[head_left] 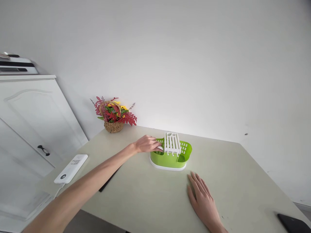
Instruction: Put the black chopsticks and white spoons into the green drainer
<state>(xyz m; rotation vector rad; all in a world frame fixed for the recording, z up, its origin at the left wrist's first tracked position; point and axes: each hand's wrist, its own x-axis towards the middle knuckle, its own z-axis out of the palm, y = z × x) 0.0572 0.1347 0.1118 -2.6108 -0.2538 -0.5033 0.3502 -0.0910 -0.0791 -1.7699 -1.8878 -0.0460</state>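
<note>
A green plastic caddy (pixel 167 160) with slotted walls and a white base stands on the table. Across its middle sits a white slotted rack (pixel 172 143) with small hooks along the front. My left hand (pixel 147 144) reaches over the caddy's left end, its fingers closed. Beside the fingertips shows a small white piece (pixel 160 148), mostly hidden; its kind is unclear. My right hand (pixel 201 199) lies flat on the table, fingers stretched out and holding nothing, to the right and nearer than the caddy.
A wicker basket (pixel 113 126) of red and yellow flowers stands by the wall. A white power bank (pixel 71 169) with a cable lies at the table's left. My left forearm partly covers a dark flat thing (pixel 109 180). A black phone-like object (pixel 293 223) lies bottom right.
</note>
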